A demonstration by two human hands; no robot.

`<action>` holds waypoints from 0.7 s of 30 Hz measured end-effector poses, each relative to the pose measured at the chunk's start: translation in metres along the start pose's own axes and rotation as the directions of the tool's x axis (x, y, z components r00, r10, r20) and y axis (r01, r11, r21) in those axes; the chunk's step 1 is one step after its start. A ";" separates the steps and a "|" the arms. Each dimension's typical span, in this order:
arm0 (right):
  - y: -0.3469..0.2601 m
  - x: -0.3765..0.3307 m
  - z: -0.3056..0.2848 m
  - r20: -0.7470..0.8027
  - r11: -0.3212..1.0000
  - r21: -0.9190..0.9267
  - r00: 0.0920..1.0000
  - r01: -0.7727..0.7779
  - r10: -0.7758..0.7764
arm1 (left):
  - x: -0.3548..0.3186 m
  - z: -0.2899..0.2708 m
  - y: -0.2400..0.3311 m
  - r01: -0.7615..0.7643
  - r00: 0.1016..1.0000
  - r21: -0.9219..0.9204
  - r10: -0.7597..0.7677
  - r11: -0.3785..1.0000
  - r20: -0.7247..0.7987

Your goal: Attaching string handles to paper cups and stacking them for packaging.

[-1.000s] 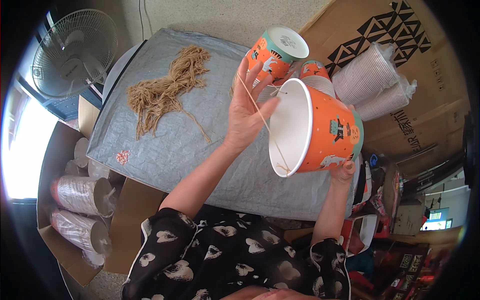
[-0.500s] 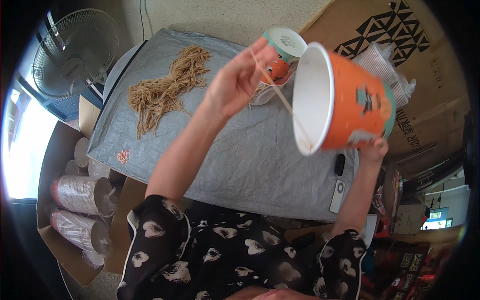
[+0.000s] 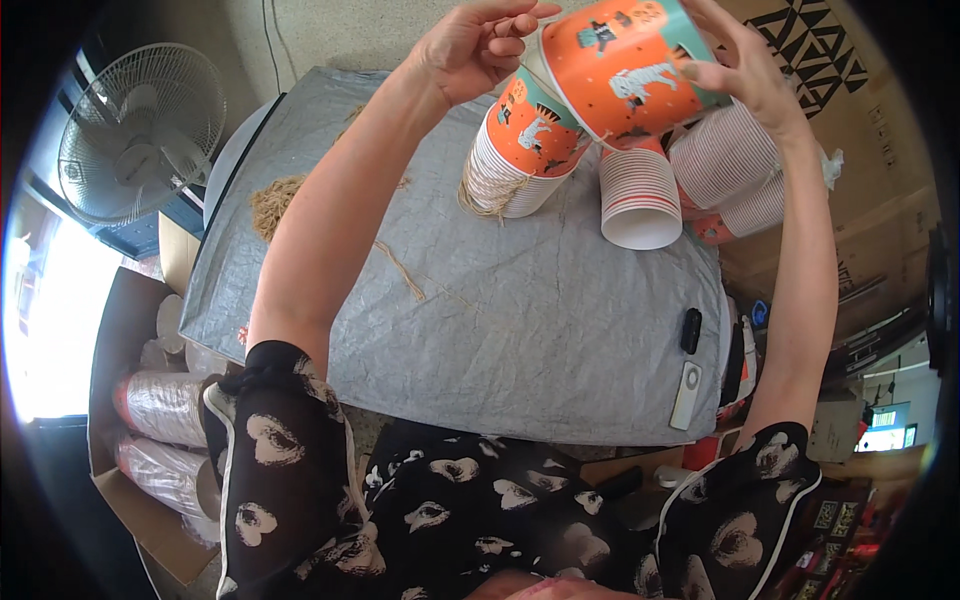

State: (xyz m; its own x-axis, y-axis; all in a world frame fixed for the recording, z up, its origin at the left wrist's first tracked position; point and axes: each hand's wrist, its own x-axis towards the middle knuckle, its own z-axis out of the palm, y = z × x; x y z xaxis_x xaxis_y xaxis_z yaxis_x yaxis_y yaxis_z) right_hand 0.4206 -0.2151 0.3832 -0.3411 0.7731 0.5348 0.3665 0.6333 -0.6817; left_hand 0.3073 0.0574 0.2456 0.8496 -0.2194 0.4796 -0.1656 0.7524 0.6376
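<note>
A large orange and teal paper bucket (image 3: pixel 630 75) is tilted over the far part of the table. My right hand (image 3: pixel 745 70) grips it by the base end, with the thumb on its side. My left hand (image 3: pixel 480 50) is at the bucket's rim, fingers curled on a tan string that is only partly visible beside the rim. Just below stands an upside-down stack of paper buckets (image 3: pixel 530 145), the top one orange and teal, with tan string looped around the lower rims. The held bucket partly overlaps this stack.
Another stack of paper buckets (image 3: pixel 640 200) lies to the right, beside wrapped stacks (image 3: pixel 725 155). A tan string bundle (image 3: pixel 277 205) is partly behind my left arm. A black object (image 3: pixel 691 330) and a white one (image 3: pixel 686 395) lie near the table's right edge. A fan (image 3: pixel 140 135) stands left.
Both hands have moved farther away across the table with the bucket. Its open mouth, earlier facing left toward me, is now turned away, and my left hand has come close to its rim.
</note>
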 end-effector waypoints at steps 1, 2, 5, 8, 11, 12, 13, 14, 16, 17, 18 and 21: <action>-0.005 0.002 0.001 -0.017 0.991 -0.089 0.995 -0.097 0.096 | -0.002 -0.002 0.001 -0.082 0.993 0.162 0.068 0.983 0.093; -0.015 0.031 0.023 -0.270 0.756 -0.440 0.874 -0.485 0.403 | -0.016 -0.011 0.009 0.145 0.980 -0.122 -0.160 0.982 -0.119; -0.022 0.034 0.024 -0.593 0.256 -0.598 0.634 -0.759 0.495 | -0.011 0.012 -0.007 0.176 0.960 0.218 -0.118 0.960 -0.254; -0.007 0.043 0.018 -0.584 0.201 -0.633 0.631 -0.748 0.510 | -0.018 0.033 -0.014 0.238 0.930 0.339 -0.113 0.910 -0.350; -0.003 0.049 0.012 -0.596 0.212 -0.602 0.610 -0.770 0.522 | -0.027 0.038 -0.027 0.286 0.926 0.365 -0.158 0.886 -0.342; 0.002 0.049 0.011 -0.603 0.212 -0.591 0.601 -0.778 0.525 | -0.032 0.041 -0.029 0.309 0.918 0.428 -0.148 0.849 -0.369; 0.007 0.049 0.009 -0.599 0.231 -0.566 0.587 -0.792 0.544 | -0.034 0.043 -0.031 0.332 0.910 0.488 -0.137 0.807 -0.392; 0.013 0.049 0.008 -0.590 0.254 -0.542 0.578 -0.801 0.563 | -0.037 0.044 -0.030 0.338 0.907 0.466 -0.151 0.818 -0.392; 0.021 0.048 0.006 -0.586 0.266 -0.530 0.574 -0.805 0.572 | -0.039 0.039 -0.030 0.326 0.908 0.472 -0.132 0.819 -0.398; 0.024 0.048 0.005 -0.540 0.288 -0.558 0.604 -0.778 0.586 | -0.037 0.038 -0.027 0.312 0.912 0.463 -0.126 0.829 -0.390; 0.026 0.049 0.005 -0.493 0.311 -0.584 0.632 -0.750 0.598 | -0.037 0.033 -0.023 0.281 0.926 0.451 -0.117 0.847 -0.358; 0.031 0.046 0.006 -0.493 0.251 -0.605 0.603 -0.755 0.626 | -0.032 0.043 -0.020 0.285 0.909 0.281 -0.165 0.916 -0.383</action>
State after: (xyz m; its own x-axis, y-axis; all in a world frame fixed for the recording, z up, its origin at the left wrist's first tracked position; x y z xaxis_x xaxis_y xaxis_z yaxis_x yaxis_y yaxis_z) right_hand 0.4112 -0.1599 0.3832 0.4509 0.8812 0.1421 0.8736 -0.4030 -0.2728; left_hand 0.2618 0.0229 0.2435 0.9913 -0.0859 0.1000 -0.0506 0.4523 0.8904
